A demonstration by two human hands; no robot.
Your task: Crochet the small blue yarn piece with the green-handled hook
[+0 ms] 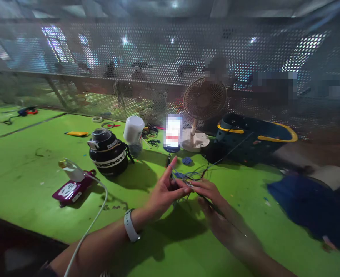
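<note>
My left hand [165, 191], with a white band on its wrist, pinches a small piece of blue-grey yarn work [180, 175], its index finger raised with yarn by it. My right hand [212, 196] is closed round a thin dark-handled tool [212, 206] like a crochet hook, whose tip meets the work between both hands. Loose blue-grey yarn loops lie just beyond the fingers and a strand runs up to the right. A small blue knitted piece [187, 161] lies on the green table [147, 246] behind the hands.
Beyond the hands stand a lit phone [172, 132], a fan [195, 140] and a dark basket with yellow handles [245, 144]. To the left are a black jug [109, 156], a white container [134, 129], and a purple power strip [72, 190] with a white cable. Dark blue cloth [308, 207] lies right.
</note>
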